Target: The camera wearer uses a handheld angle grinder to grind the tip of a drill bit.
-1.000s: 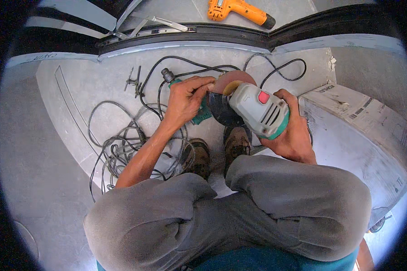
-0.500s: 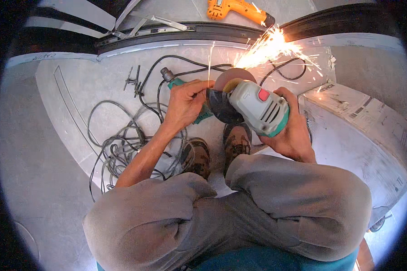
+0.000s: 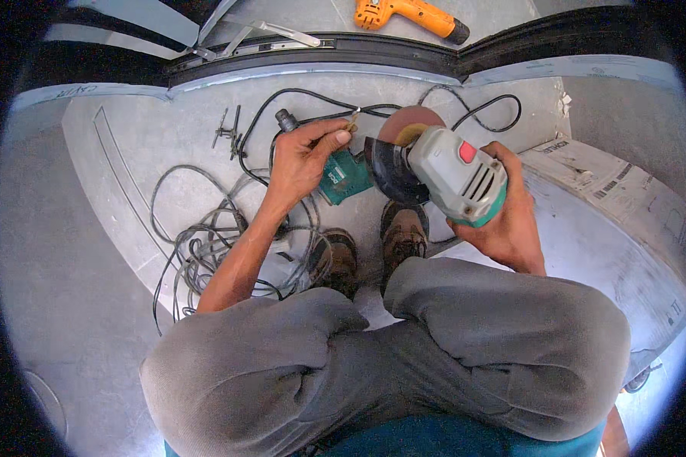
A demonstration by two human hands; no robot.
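Observation:
My right hand point(image 3: 503, 221) is wrapped round the body of a grey and green angle grinder point(image 3: 457, 171). The grinder carries a reddish-brown disc point(image 3: 413, 120) on its far left side, with a dark guard point(image 3: 392, 177) round the near part. Just left of the disc, my left hand point(image 3: 306, 160) is closed, pinching a small thin metal piece point(image 3: 353, 122), brass-coloured with a bright tip. It is apart from the disc. Below this hand a green corded drill point(image 3: 341, 177) lies on the floor, partly covered, its chuck point(image 3: 285, 120) sticking out beyond the wrist.
Tangled black cable point(image 3: 206, 251) lies on the left floor; more cable point(image 3: 499, 114) loops beyond the grinder. A small metal clamp-like part point(image 3: 227, 133) lies far left. A black frame point(image 3: 396, 55) crosses the back, with an orange cordless drill point(image 3: 415, 17) behind. A cardboard box point(image 3: 610, 190) stands right.
The spray of sparks has stopped. The grinder has shifted slightly right, and my left hand has drawn the metal piece away from the disc to the left.

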